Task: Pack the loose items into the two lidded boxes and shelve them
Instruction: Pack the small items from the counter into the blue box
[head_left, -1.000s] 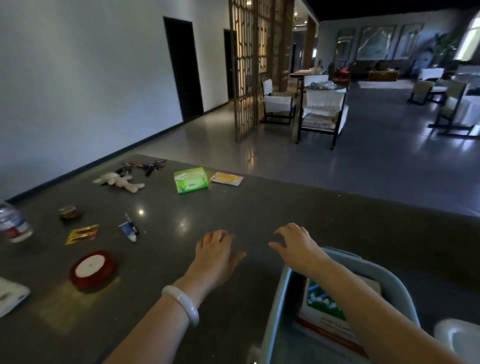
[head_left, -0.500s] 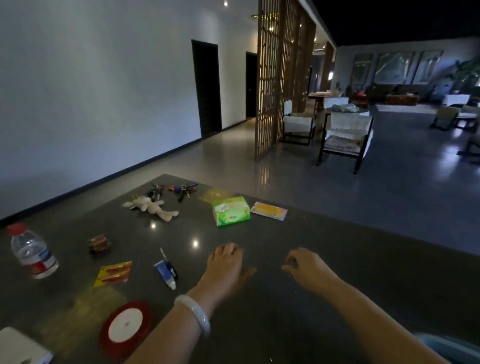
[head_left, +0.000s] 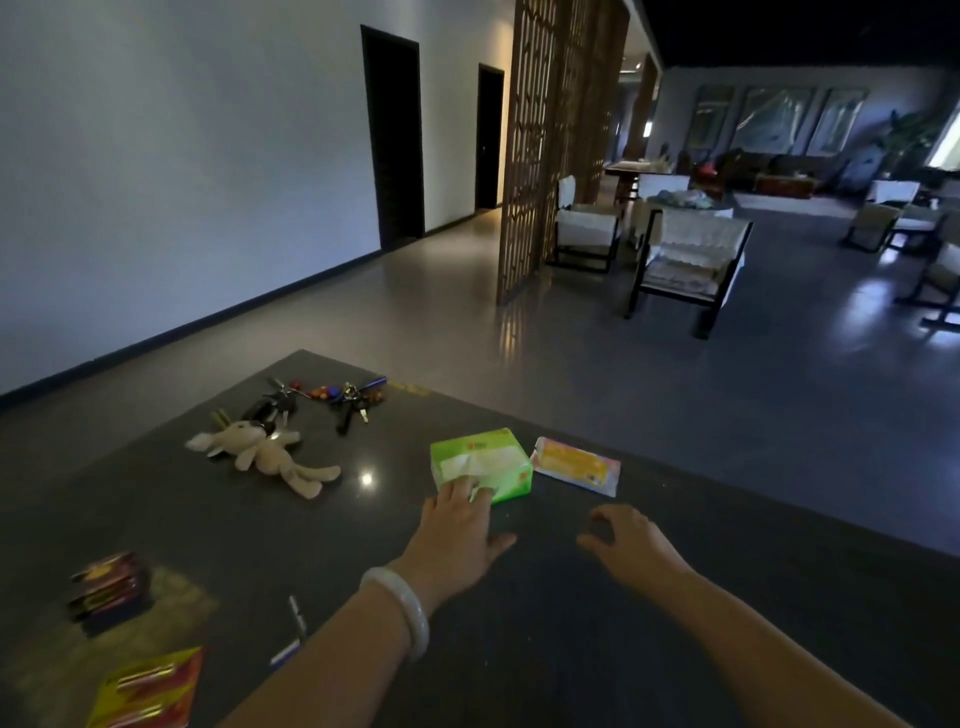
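A green soft pack of tissues lies flat on a dark glossy table, close to the table's far edge, with a pale dispensing slot on its top face. It looks light and squashy, thin film over folded paper, so it will likely give under a squeeze and skid easily on the polished surface. The best hold is probably across its narrow width, thumb on one long side and fingers on the other, rather than pushing down on top. The left hand, with a pale bangle at the wrist, reaches to the pack's near edge; its straight, spread fingertips touch that edge without closing round it. The right hand sits nearer the viewer than the pack and a little to its right, fingers loosely curled and holding nothing. Just right of the pack lies a flat yellow and pink packet. Left of the pack lies a cream plush rabbit, and further back on that side are bunches of keys. Well left of the pack and nearer the viewer are blurred red and yellow packets. The two lidded boxes are not in view
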